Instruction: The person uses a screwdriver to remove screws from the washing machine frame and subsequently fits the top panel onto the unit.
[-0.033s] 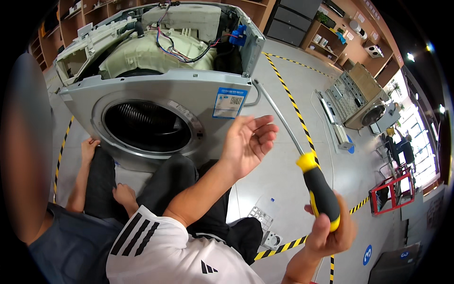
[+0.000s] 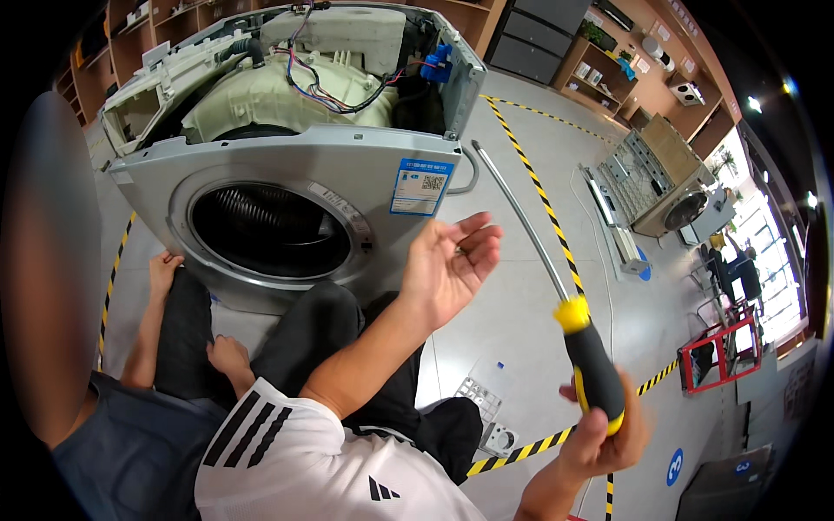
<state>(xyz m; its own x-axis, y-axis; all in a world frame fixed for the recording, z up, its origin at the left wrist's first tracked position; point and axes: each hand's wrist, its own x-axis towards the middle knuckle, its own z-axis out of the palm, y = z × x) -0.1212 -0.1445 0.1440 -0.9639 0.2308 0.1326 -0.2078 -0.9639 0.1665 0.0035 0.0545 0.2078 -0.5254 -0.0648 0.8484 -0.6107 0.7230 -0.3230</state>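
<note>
My right hand (image 2: 608,438) is wrapped round the lower end of a long screwdriver (image 2: 594,365) with a black and yellow handle. Its metal shaft slants up and to the left, and the tip is in the air beside the washing machine's front right corner. Palm up, my left hand (image 2: 452,269) is raised before the machine, fingers loosely curled and apart. Whether anything tiny lies among those fingers is too small to tell. The grey washing machine (image 2: 287,156) has its top off, showing the pale tub cover (image 2: 261,100) and a wire bundle (image 2: 334,104).
At left sits another person, one hand (image 2: 163,273) near the machine's lower front. A clear compartment box (image 2: 480,398) and a small grey part (image 2: 499,440) lie on the floor by my leg. Farther right stand another opened machine (image 2: 647,178) and a red frame (image 2: 721,356).
The screwdriver has shifted slightly right and its shaft has drawn a little away from the machine's corner. My left hand has moved slightly left.
</note>
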